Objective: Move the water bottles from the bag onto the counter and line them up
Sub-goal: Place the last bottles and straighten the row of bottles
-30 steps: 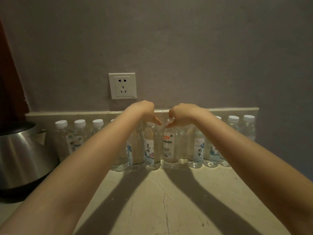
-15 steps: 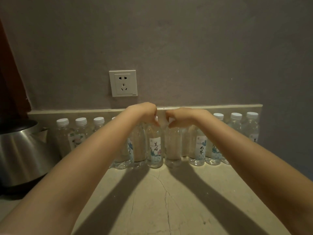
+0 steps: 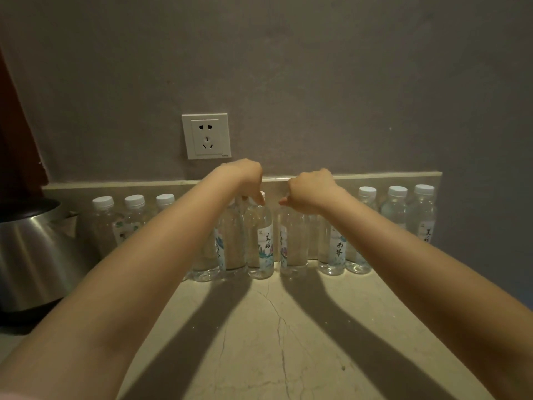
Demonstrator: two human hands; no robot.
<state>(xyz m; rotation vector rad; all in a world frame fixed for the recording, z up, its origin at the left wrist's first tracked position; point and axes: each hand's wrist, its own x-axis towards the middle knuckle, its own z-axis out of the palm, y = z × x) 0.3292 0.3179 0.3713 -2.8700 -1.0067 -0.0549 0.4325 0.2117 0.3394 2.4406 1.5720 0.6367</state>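
Several clear water bottles with white caps stand in a row along the back of the beige stone counter (image 3: 288, 342). My left hand (image 3: 245, 180) reaches over the row, its fingers curled down round the cap of a middle bottle (image 3: 261, 241). My right hand (image 3: 310, 192) does the same on the top of the bottle next to it (image 3: 292, 241), whose cap is hidden under the fingers. A narrow gap shows between these two bottles. No bag is in view.
A steel kettle (image 3: 31, 255) stands at the left end of the counter, close to the leftmost bottles. A white wall socket (image 3: 206, 136) sits above the low stone backsplash (image 3: 375, 176). A crack runs down the counter in front of the row.
Both hands have slid the two middle bottles back toward the wall, level with the row. The right bottle has turned, showing a different part of its label. The hands now sit slightly further apart.
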